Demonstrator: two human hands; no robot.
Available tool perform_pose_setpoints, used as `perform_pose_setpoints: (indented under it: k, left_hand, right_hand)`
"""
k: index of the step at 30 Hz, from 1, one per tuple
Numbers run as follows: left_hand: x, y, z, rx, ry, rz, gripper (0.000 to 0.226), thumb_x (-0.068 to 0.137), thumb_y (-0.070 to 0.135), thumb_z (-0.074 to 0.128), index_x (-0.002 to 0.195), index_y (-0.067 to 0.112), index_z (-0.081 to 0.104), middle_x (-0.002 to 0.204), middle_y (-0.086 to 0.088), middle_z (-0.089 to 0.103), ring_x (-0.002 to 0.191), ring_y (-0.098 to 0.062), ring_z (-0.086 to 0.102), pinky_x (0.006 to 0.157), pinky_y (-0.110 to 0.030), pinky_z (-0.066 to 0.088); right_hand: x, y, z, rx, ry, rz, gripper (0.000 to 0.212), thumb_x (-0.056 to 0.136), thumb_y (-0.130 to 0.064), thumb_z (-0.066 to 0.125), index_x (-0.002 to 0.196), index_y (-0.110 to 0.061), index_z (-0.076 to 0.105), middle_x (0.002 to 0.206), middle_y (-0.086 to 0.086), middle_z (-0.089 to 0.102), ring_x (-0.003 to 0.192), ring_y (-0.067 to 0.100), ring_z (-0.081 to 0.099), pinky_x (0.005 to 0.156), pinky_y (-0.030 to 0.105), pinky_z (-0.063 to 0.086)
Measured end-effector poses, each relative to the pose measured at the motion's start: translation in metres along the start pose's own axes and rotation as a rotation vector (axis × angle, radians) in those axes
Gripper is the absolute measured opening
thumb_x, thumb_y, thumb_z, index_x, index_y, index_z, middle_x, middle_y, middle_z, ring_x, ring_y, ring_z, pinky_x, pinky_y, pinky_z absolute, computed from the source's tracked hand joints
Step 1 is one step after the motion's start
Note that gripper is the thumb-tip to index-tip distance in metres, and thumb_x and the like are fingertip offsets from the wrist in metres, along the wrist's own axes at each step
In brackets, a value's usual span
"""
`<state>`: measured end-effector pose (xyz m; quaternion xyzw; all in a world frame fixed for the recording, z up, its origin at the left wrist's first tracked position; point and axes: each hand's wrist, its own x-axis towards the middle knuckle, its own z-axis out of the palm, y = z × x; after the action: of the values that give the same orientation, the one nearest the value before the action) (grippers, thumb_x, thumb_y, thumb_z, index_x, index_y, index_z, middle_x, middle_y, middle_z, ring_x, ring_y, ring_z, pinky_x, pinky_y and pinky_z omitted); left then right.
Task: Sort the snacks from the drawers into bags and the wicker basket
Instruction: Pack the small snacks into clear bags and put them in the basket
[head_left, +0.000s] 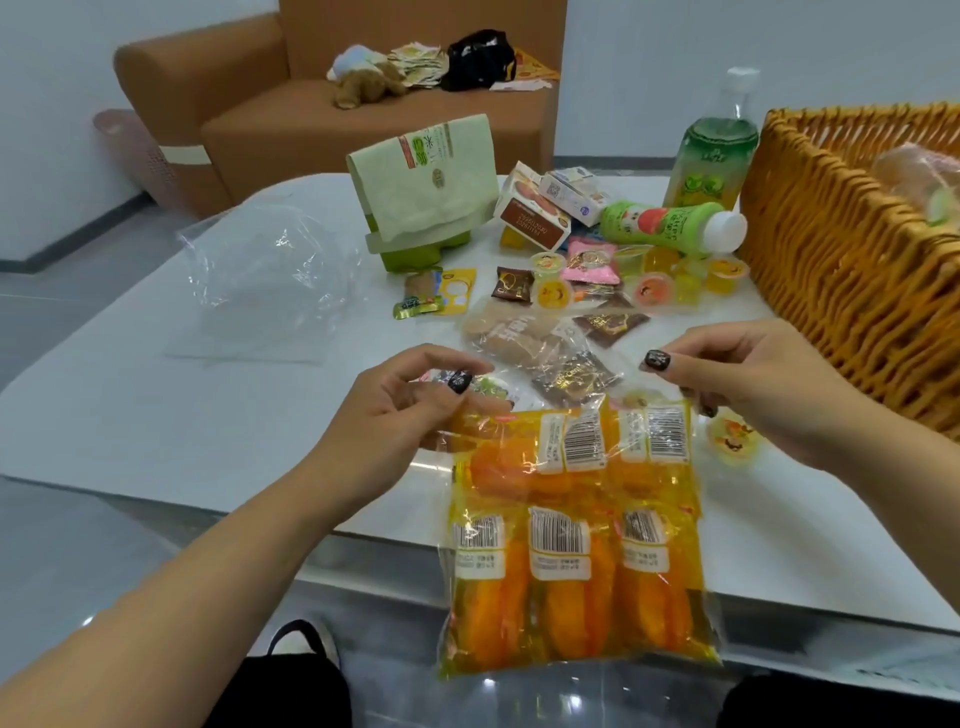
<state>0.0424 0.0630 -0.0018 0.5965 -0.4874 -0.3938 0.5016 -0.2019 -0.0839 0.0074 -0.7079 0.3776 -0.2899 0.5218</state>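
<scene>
A clear plastic bag (571, 545) filled with several orange-yellow snack packs hangs over the near edge of the white table (130, 415). My left hand (410, 410) pinches the bag's top left corner, and my right hand (748, 384) pinches its top right corner. Behind the bag lie loose snacks: brown wrapped sweets (571, 376), yellow jelly cups (670, 283), a pink packet (592, 260) and a pale bread pack (519, 332). The wicker basket (841, 260) stands at the right with a bagged item inside.
An empty clear bag (265, 291) lies at the table's left. A green paper pouch (426, 182), small boxes (540, 210), a lying green bottle (670, 223) and an upright bottle (717, 150) stand further back. A brown sofa (291, 114) sits behind the table.
</scene>
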Motion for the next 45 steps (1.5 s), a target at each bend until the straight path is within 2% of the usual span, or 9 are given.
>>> perform_pose_setpoints:
  k: [3, 7, 15, 18, 21, 27, 33, 38, 45]
  left_hand:
    - [0.0, 0.001, 0.0, 0.009, 0.038, 0.062, 0.016, 0.089, 0.015, 0.059, 0.099, 0.021, 0.07, 0.091, 0.005, 0.077, 0.089, -0.01, 0.072, 0.066, -0.021, 0.056]
    - [0.003, 0.0, -0.005, 0.081, 0.096, 0.132, 0.017, 0.08, 0.018, 0.067, 0.092, 0.026, 0.075, 0.092, 0.007, 0.077, 0.087, -0.01, 0.07, 0.066, -0.018, 0.053]
    - [0.003, 0.012, -0.02, -0.051, -0.035, 0.161, 0.03, 0.071, 0.006, 0.08, 0.091, 0.028, 0.08, 0.091, -0.003, 0.078, 0.083, -0.019, 0.074, 0.069, -0.025, 0.057]
    - [0.004, 0.018, -0.027, -0.106, -0.089, 0.157, 0.024, 0.065, 0.017, 0.081, 0.086, 0.029, 0.08, 0.092, -0.004, 0.077, 0.085, -0.02, 0.074, 0.065, -0.023, 0.057]
    - [0.004, 0.024, -0.033, -0.162, -0.121, 0.152, 0.018, 0.062, 0.027, 0.083, 0.078, 0.02, 0.08, 0.096, -0.009, 0.077, 0.086, -0.024, 0.075, 0.063, -0.022, 0.058]
    - [0.001, 0.018, -0.032, -0.163, -0.038, 0.134, 0.03, 0.046, 0.035, 0.095, 0.063, 0.02, 0.076, 0.092, -0.009, 0.077, 0.082, -0.025, 0.075, 0.06, -0.023, 0.057]
    - [0.006, 0.016, -0.03, 0.017, 0.047, 0.144, 0.029, 0.064, -0.001, 0.071, 0.055, 0.026, 0.072, 0.087, 0.0, 0.077, 0.089, -0.016, 0.073, 0.068, -0.02, 0.055]
    - [0.002, 0.025, -0.032, -0.01, 0.05, 0.096, 0.027, 0.064, 0.013, 0.08, 0.07, 0.005, 0.055, 0.092, -0.03, 0.071, 0.043, -0.005, 0.058, 0.042, -0.013, 0.04]
    - [0.0, 0.029, -0.028, -0.225, 0.021, -0.017, 0.02, 0.071, 0.018, 0.067, 0.081, 0.01, 0.052, 0.099, -0.018, 0.075, 0.092, -0.03, 0.074, 0.065, -0.03, 0.062]
  right_hand:
    - [-0.005, -0.005, -0.006, 0.062, -0.087, 0.0, 0.017, 0.066, -0.033, 0.081, 0.065, -0.016, 0.077, 0.06, 0.004, 0.064, 0.053, 0.01, 0.053, 0.049, 0.02, 0.046]
    - [-0.005, -0.006, -0.016, 0.074, -0.124, -0.05, 0.064, 0.03, -0.066, 0.087, 0.068, -0.016, 0.077, 0.07, 0.01, 0.072, 0.06, 0.01, 0.065, 0.052, 0.016, 0.05]
    - [-0.011, -0.022, -0.025, 0.054, -0.259, -0.07, 0.068, 0.038, -0.059, 0.089, 0.096, -0.026, 0.078, 0.068, 0.012, 0.069, 0.061, 0.018, 0.066, 0.06, 0.022, 0.057]
    - [-0.014, -0.029, -0.026, -0.021, -0.227, -0.14, 0.053, 0.047, -0.06, 0.085, 0.09, -0.031, 0.079, 0.072, 0.014, 0.07, 0.061, 0.017, 0.063, 0.057, 0.018, 0.053]
    - [-0.017, -0.038, -0.027, -0.117, -0.2, -0.219, 0.017, 0.067, -0.037, 0.075, 0.083, -0.038, 0.078, 0.068, 0.01, 0.068, 0.06, 0.02, 0.057, 0.056, 0.021, 0.05]
    - [-0.021, -0.035, -0.008, -0.377, 0.046, -0.36, 0.016, 0.074, -0.027, 0.07, 0.086, -0.037, 0.072, 0.074, -0.017, 0.062, 0.068, 0.013, 0.055, 0.06, 0.021, 0.048]
    - [-0.026, -0.029, 0.011, -0.074, 0.109, -0.185, 0.019, 0.085, -0.005, 0.066, 0.094, -0.02, 0.075, 0.083, 0.003, 0.075, 0.051, 0.021, 0.068, 0.046, 0.021, 0.053]
    - [-0.026, -0.023, 0.024, 0.216, 0.128, -0.035, 0.027, 0.091, 0.003, 0.057, 0.103, -0.016, 0.072, 0.083, 0.007, 0.075, 0.067, 0.02, 0.073, 0.058, 0.018, 0.056]
    - [-0.02, -0.015, 0.027, 0.538, 0.071, 0.079, 0.031, 0.094, 0.004, 0.046, 0.111, -0.01, 0.068, 0.086, 0.008, 0.073, 0.087, 0.022, 0.072, 0.075, 0.022, 0.057]
